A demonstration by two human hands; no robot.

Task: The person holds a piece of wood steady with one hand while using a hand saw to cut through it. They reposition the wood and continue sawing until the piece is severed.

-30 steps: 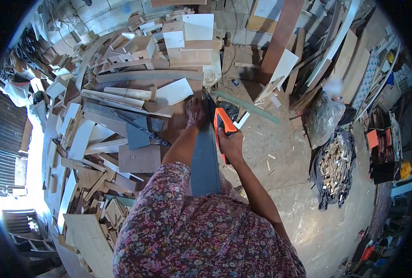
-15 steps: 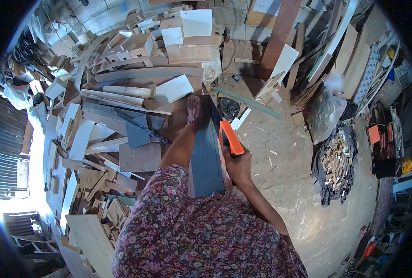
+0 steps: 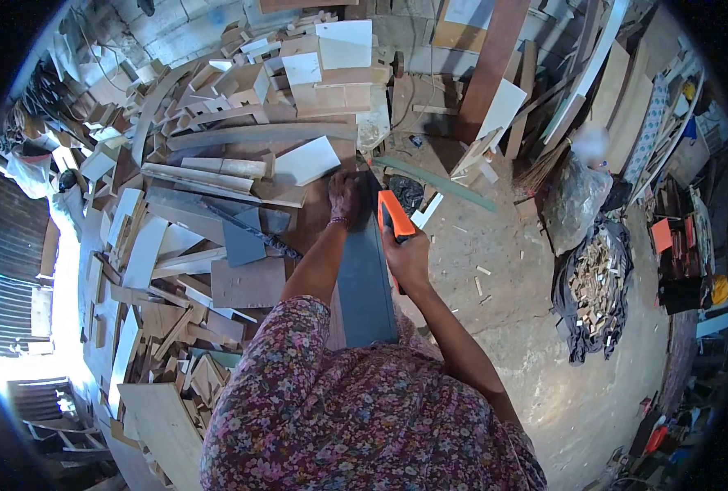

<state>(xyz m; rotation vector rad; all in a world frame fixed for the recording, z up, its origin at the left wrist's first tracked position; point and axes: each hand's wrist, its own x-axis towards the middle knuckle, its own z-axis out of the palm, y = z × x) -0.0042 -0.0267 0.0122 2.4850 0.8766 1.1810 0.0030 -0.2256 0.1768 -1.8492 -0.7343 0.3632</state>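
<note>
- On our left, loose wood pieces [image 3: 247, 283] crowd the bench beside our forearm; a nudge could, we judge, send some sliding.
- Our left hand [image 3: 343, 199] lies palm down at the far left edge of the grey board, fingers unclosed, pressing rather than gripping. If that pressure slackens, the board could shift under the saw.
- The grey board [image 3: 365, 286] runs lengthwise from our lap to beneath that hand.
- The orange-handled saw [image 3: 387, 210] is at its right side. We can't tell how deep the dark blade sits; a skip could bring its teeth towards our left fingers.
- Our right hand [image 3: 409, 255] is closed around the handle; a twisted wrist could bind the blade.
</note>
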